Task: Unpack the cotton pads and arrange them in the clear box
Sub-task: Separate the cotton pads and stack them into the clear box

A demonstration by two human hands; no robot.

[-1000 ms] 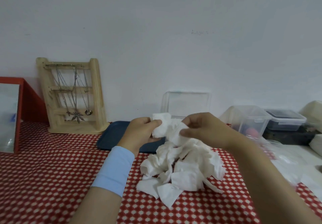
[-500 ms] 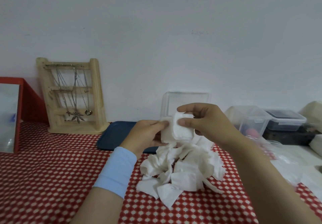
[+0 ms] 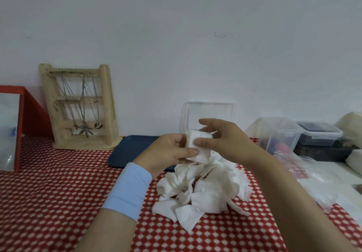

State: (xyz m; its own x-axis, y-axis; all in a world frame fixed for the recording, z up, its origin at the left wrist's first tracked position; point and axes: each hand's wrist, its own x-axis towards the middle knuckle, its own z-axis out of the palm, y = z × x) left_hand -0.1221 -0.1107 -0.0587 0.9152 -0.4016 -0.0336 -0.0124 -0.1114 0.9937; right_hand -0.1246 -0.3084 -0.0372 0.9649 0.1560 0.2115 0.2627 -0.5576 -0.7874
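Observation:
A loose heap of white cotton pads (image 3: 203,191) lies on the red checked tablecloth in front of me. Above the heap, my left hand (image 3: 168,153) grips a small stack of cotton pads (image 3: 199,144) between thumb and fingers. My right hand (image 3: 225,140) pinches the same stack from the right with its thumb, its other fingers spread above it. The clear box (image 3: 208,114) stands just behind the hands with its lid raised against the wall; its lower part is hidden by the hands and pads.
A dark blue tray (image 3: 133,150) lies behind my left hand. A wooden necklace stand (image 3: 80,106) leans at the back left, a red frame (image 3: 11,126) at far left. Clear lidded containers (image 3: 280,134) and crumpled plastic wrapping (image 3: 305,171) crowd the right side.
The stack has grown as my right hand brought a pad from the heap onto it. Both hands now hold it slightly lower, and my right fingers have spread.

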